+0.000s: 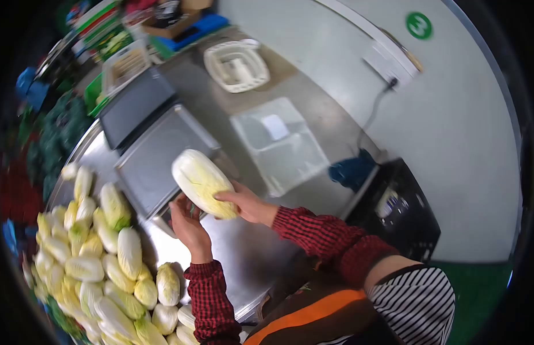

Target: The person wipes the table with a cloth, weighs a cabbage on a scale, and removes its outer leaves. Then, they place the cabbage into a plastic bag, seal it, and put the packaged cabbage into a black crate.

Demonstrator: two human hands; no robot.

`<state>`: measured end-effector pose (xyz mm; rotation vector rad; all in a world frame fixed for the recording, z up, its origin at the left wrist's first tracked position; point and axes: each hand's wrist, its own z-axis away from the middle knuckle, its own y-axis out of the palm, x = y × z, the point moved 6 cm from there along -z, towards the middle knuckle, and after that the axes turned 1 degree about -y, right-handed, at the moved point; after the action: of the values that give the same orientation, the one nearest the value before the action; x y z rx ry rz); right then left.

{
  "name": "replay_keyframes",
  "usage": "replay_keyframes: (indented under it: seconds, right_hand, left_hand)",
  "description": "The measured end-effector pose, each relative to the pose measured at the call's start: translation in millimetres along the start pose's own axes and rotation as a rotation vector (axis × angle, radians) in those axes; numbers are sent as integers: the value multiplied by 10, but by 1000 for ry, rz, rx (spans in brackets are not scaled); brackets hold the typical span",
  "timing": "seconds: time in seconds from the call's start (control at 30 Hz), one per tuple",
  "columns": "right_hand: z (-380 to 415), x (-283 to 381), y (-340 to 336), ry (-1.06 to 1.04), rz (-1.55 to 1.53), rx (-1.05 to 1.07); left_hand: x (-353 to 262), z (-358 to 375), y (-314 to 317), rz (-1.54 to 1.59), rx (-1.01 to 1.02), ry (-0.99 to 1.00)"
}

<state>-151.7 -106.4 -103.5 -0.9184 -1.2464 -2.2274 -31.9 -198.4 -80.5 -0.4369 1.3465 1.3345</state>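
Observation:
A pale napa cabbage [202,179] is held up over the steel table, its white end pointing up and to the left. My right hand [247,202] grips its yellow leafy end, thumb on top and the other fingers underneath. Just below the cabbage, my left hand [189,225] is raised with fingers apart and partly curled, fingertips close to its lower side. Behind the cabbage lies the flat metal pan of a weighing scale [163,155]. A big pile of napa cabbages [100,270] spreads to the left of my left hand.
A clear plastic bag [284,146] lies on the steel table [250,247]. Beyond it stands a cream plastic basket [237,66]. A black machine [399,210] and a blue bag [352,171] are at the right by the wall. Crates and boxes crowd the far left.

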Motion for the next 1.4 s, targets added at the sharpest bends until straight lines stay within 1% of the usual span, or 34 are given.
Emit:
replay_keyframes:
  seconds: [0.03,0.1,0.13,0.17,0.2,0.23,0.3,0.33,0.37,0.4,0.43,0.5,0.57,0.63,0.67,0.73,0.77,0.8,0.83,0.87,0.9,0.97,1.0,1.03,1.07,1.1,1.17,1.2,1.23,1.27,1.3,1.33,1.37,1.4]
  right_hand:
    - [210,84,-167,48,-87,2]
    - [931,-134,-943,52,-258,-208]
    - [1245,-193,-1238,49,-286,-195]
    - [1542,-212,-1480,46,-310,-181]
    - [1855,-195,-1664,31,-327,-288]
    - [2152,-196,-1811,20,-349,-399]
    - [2597,-256,-2096,-16,-358,-487]
    - [2767,-271,-2213,-42,-358,-550]
    - [2884,-304,-2294,-50,-368,-568]
    - [3002,-312,-2374,-62,-351,-636]
    - [3100,-321,-2443,-74,-337,-699]
    - [3166,-349,-2526,-97,-351,-708]
    - [3159,-395,-2582,-120,-379,-711]
    - [3077,-318,-2555,-93,-408,-681]
    - [3010,-279,-2554,-97,-423,-676]
    - [2795,-127,-2464,-123,-421,-484]
    - [2705,-61,-2450,-129,-429,-477]
    - [2609,-14,-2428,-85,-368,-488]
    - [2531,11,-2396,-43,-302,-495]
    - [2444,7,-2425,-81,-185,-499]
    - [2398,-9,-2403,-90,-191,-485]
    - [2344,-55,-2369,-59,-110,-471]
    - [2287,-147,-2383,-59,-103,-462]
    - [2243,-243,-2403,-147,-164,-501]
    - [2244,-334,-2445,-231,-220,-540]
    - [2264,-296,-2407,-224,-205,-530]
    - [2233,-225,-2191,-165,-322,-417]
    - [2200,-295,-2138,-163,-322,-407]
    - [2182,-343,-2136,-231,-290,-411]
    - [2199,-400,-2131,-291,-257,-416]
    - [2212,-439,-2143,-468,43,-391]
    - [2216,-485,-2116,-445,204,-265]
    - [2219,-555,-2066,-424,358,-134]
    - [2190,-603,-2001,-419,359,-119]
  left_hand:
    - [132,52,152,26,17,-20]
    - [990,96,199,-278,29,-102]
    - [1289,96,307,-389,67,-10]
    - [1523,93,517,-534,158,85]
    - [1531,188,878,-699,235,169]
    - [1569,254,1230,-762,346,242]
    - [1854,263,1725,-958,543,540]
    - [2035,218,1872,-954,567,529]
    - [2210,175,2027,-1106,616,582]
    - [2358,150,2127,-1259,662,640]
    - [2440,121,2166,-1260,681,640]
    - [2560,-37,2151,-1333,617,455]
    - [2576,-88,2152,-1324,667,444]
    - [2488,-103,2147,-1172,643,375]
    - [2377,-75,2199,-1127,693,459]
    - [2163,82,2300,-1081,736,472]
    - [2037,203,2334,-1029,774,473]
    - [1884,379,2386,-952,806,339]
    - [1785,534,2391,-863,807,265]
    - [1707,685,2417,-873,840,283]
    - [1637,822,2424,-884,872,299]
    - [1483,1233,2494,-952,1172,614]
    - [1445,1447,2485,-908,1315,464]
    - [1418,1659,2450,-855,1450,305]
    - [1392,1774,2419,-846,1484,346]
    - [1411,1737,2358,-841,1465,352]
    - [1252,1332,2136,-1098,862,684]
    - [1186,1415,2139,-1054,921,748]
    - [1203,1624,2097,-1037,1096,809]
    - [1240,1835,2058,-978,1292,797]
    - [1227,2080,2027,-912,1483,777]
    - [1284,2237,1923,-880,1569,708]
    - [1267,2321,1794,-887,1552,711]
    - [1210,2343,1657,-878,1436,690]
